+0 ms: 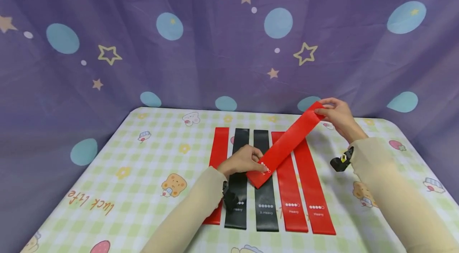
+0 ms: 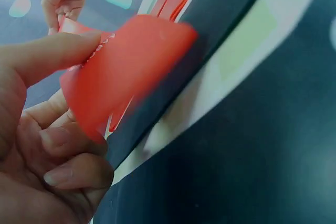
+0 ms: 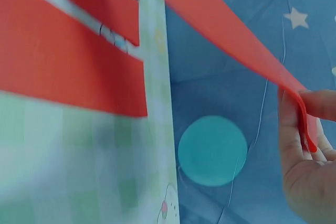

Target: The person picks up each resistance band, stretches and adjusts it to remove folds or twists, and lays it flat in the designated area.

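A red resistance band (image 1: 288, 141) is stretched out flat between both hands, slanting above the other bands. My left hand (image 1: 243, 160) pinches its lower end near the printed dots, thumb on top, as the left wrist view also shows. The upper end is gripped between thumb and fingers of my right hand (image 1: 338, 115), raised over the table's far right part. Below lie two black bands (image 1: 266, 205) marked X-Heavy or Heavy, and two red bands (image 1: 317, 201) marked Heavy. Another red band (image 1: 219, 145) lies at the row's left, partly hidden by my left forearm.
The bands lie side by side on a table with a green-checked cloth (image 1: 143, 165) printed with cartoon figures. Behind its far edge hangs a purple curtain (image 1: 222, 57) with stars and blue ovals. Each wrist carries a small black camera (image 1: 340, 162).
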`<move>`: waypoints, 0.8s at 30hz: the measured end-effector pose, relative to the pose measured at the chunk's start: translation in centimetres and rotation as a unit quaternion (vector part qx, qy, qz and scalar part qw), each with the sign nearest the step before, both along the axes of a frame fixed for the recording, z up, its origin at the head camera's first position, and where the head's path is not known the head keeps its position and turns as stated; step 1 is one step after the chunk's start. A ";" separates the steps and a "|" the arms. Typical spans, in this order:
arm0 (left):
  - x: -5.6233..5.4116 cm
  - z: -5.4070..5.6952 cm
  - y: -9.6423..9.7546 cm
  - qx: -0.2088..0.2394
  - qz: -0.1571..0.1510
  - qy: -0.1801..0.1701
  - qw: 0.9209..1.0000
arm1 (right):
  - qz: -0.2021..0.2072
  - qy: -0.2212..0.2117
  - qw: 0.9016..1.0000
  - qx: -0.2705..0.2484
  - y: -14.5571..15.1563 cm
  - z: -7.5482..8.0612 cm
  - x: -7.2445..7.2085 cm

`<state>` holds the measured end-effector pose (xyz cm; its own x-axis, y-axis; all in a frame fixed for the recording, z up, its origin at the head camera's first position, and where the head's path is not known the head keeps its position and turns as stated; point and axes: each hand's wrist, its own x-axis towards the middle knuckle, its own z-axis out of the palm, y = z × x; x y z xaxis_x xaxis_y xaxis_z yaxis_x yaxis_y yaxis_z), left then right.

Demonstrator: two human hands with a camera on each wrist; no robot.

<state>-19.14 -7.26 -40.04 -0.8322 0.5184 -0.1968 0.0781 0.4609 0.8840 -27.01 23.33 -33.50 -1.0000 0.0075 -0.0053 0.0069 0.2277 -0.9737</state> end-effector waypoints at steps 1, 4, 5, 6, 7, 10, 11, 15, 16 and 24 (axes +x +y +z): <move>0.1 0.0 -0.1 0.001 -0.003 -0.002 1.000 | -0.001 -0.001 1.000 0.007 0.1 -0.1 -0.1; 0.6 -0.2 -0.2 0.012 -0.009 -0.018 1.000 | -0.008 -0.003 1.000 0.027 0.7 -0.3 -0.6; 0.8 -0.2 -0.2 0.014 -0.010 -0.024 1.000 | -0.011 -0.004 0.999 0.031 0.8 -0.4 -0.8; 0.9 -0.2 -0.1 0.017 -0.012 -0.029 0.999 | -0.014 -0.006 0.999 0.034 1.0 -0.5 -0.9; 1.2 -0.3 0.0 0.020 -0.012 -0.035 0.999 | -0.016 -0.009 0.999 0.038 1.1 -0.5 -1.1; 1.8 -0.4 0.4 0.027 -0.016 -0.045 0.998 | -0.022 -0.021 0.999 0.039 1.5 -0.6 -1.4; 2.1 -0.4 0.5 0.032 -0.016 -0.050 0.998 | -0.022 -0.024 0.999 0.032 1.5 -0.7 -1.5; 2.9 -0.5 1.3 0.051 -0.018 -0.063 0.997 | -0.019 -0.024 0.999 0.021 1.5 -0.6 -1.7; 3.1 -0.6 1.4 0.057 -0.018 -0.066 0.996 | -0.019 -0.022 0.999 0.020 1.4 -0.6 -1.7; 4.4 -1.0 3.3 0.082 -0.026 -0.064 0.994 | -0.023 -0.026 0.998 0.059 0.9 -0.5 -2.4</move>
<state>-14.73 -4.00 -41.05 -0.7773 0.5937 -0.2084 -0.0202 0.3075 0.9513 -29.43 24.22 -33.98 -0.9970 0.0560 -0.0532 0.0691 0.3382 -0.9385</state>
